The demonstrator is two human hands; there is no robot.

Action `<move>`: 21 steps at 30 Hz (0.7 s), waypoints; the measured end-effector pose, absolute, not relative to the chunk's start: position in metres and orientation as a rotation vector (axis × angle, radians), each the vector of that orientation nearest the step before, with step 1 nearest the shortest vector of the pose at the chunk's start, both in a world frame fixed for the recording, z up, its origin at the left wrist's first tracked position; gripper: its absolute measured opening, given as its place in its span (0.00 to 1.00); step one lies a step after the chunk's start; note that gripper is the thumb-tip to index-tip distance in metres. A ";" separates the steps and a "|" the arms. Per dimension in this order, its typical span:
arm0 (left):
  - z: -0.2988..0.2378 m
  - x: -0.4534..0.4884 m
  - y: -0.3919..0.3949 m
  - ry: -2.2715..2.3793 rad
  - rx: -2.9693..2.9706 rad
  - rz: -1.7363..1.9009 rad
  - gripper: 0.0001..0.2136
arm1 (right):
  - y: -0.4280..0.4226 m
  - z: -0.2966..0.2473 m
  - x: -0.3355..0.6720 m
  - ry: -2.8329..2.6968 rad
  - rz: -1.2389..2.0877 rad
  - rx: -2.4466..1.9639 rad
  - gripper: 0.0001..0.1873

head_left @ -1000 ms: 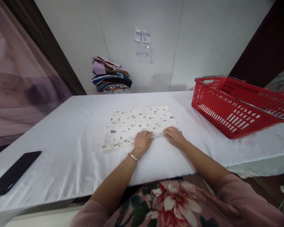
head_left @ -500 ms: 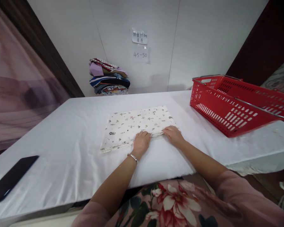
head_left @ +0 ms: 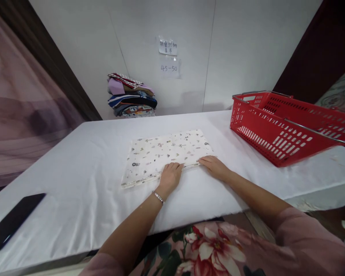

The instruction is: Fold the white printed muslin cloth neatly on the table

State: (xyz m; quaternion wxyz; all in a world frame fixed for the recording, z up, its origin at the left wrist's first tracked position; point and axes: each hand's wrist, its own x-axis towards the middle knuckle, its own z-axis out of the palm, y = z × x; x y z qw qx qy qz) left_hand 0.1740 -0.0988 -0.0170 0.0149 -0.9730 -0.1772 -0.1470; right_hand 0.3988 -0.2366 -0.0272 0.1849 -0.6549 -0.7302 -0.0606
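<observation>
A folded white cloth (head_left: 161, 153) printed with small motifs lies flat in the middle of the white-covered table (head_left: 83, 168). My left hand (head_left: 169, 177), with a bracelet at the wrist, rests on the cloth's near edge, fingers curled over it. My right hand (head_left: 214, 166) lies at the cloth's near right corner, fingers bent onto the edge. The two hands are a short gap apart along the same edge.
A red plastic basket (head_left: 278, 128) with metal handles stands at the right of the table. A black phone (head_left: 13, 222) lies near the front left edge. A stack of folded fabrics (head_left: 130, 96) sits against the back wall, under two paper notes (head_left: 168, 57).
The hands stay on the cloth's near edge with almost no movement. The view has shifted slightly.
</observation>
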 end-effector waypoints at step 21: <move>-0.021 0.173 -0.104 -0.582 -2.999 -0.400 0.21 | -0.250 -0.021 0.420 -2.085 -0.342 -2.099 0.16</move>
